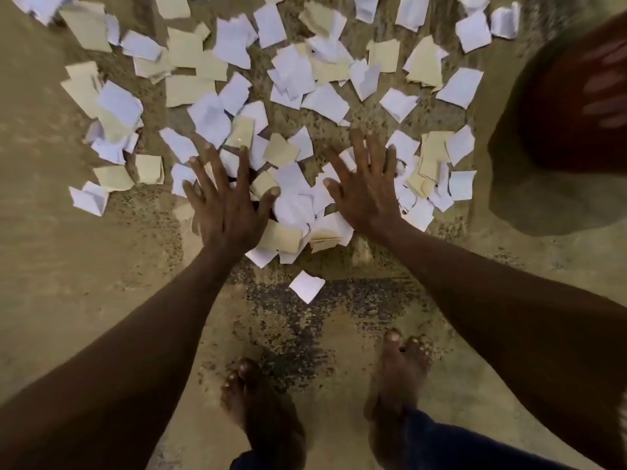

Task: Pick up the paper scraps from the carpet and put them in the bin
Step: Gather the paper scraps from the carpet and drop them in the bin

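Several white and cream paper scraps (295,76) lie scattered over the tan carpet (68,266). A small heap of scraps (298,212) sits between my two hands. My left hand (225,201) lies flat on the heap's left side with its fingers spread. On the heap's right side, my right hand (364,188) also rests flat with spread fingers. Neither hand holds a scrap. One single white scrap (306,285) lies apart, nearer to me. A dark red bin (573,106) stands at the right edge, blurred.
My bare feet (268,412) stand on the carpet at the bottom, just behind the heap. A dark speckled patch of carpet (305,320) lies between feet and heap. The bin throws a shadow (543,205) toward me.
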Demonstrator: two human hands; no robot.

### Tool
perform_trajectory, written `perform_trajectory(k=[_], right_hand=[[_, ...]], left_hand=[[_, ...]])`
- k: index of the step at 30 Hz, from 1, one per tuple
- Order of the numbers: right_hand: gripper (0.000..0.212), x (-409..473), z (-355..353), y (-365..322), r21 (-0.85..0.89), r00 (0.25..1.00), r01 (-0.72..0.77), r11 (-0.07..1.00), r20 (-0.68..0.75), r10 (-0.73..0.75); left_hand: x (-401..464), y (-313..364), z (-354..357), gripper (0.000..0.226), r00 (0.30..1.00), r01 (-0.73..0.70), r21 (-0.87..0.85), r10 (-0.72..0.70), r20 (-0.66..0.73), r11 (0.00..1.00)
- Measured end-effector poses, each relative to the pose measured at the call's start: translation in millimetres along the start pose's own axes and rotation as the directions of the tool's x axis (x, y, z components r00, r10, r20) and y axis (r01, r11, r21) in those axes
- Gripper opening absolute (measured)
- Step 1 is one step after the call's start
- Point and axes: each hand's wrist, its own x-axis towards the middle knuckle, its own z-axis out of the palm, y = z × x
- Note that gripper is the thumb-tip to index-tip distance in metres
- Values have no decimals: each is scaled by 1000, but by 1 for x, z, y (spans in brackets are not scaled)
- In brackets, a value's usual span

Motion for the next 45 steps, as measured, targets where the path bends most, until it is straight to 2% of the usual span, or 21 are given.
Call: perform_trajectory(k=[5,9,18,21,24,29,31,33,36,38,39,41,43,45], right_hand=[[52,3,12,5,-4,987,19,1000,-159,-20],[51,2,12,9,6,973,50,999,-226,-47],[54,4,22,6,-9,975,57,998,-214,-58],[51,0,23,6,-35,977,25,999,-213,-32],[49,0,12,0,3,984,-3,1000,-179,4],[47,9,-16,-12,175,973,-100,980,-187,132],[58,12,-30,-11,290,995,-53,955,-67,76],[87,11,-44,-13,352,986,19,936,149,-76],[129,-4,-49,-27,145,883,167,975,418,-213],[136,-21,-42,-34,-19,862,262,965,455,-225],[131,-27,-40,-37,-70,874,284,956,429,-228],[109,-32,-43,-39,-76,905,273,959,358,-229],[78,-33,-51,-40,-46,930,262,964,279,-239],[51,-33,-56,-41,63,947,224,972,221,-233]], left_hand=[[11,-5,24,79,985,-30,-3,29,-169,1000],[16,-9,32,77,971,-30,-22,24,-238,999],[13,-11,32,62,957,-59,-71,36,-289,996],[10,-10,36,55,937,-94,-75,62,-344,993],[8,-10,34,47,918,-126,-68,90,-387,990],[5,-5,16,38,920,-162,-2,151,-363,987],[3,-4,2,41,923,-173,-44,147,-355,984],[1,-4,-11,59,937,-184,-25,168,-306,983],[-7,0,-23,101,976,-188,92,196,-92,978],[-15,8,-21,103,982,-189,159,189,13,969],[-18,13,-21,95,983,-185,142,184,21,972],[-18,21,-24,72,984,-176,21,177,-13,984],[-15,24,-28,46,980,-190,-104,181,-84,976],[-15,26,-34,31,972,-211,-188,186,-143,959]])
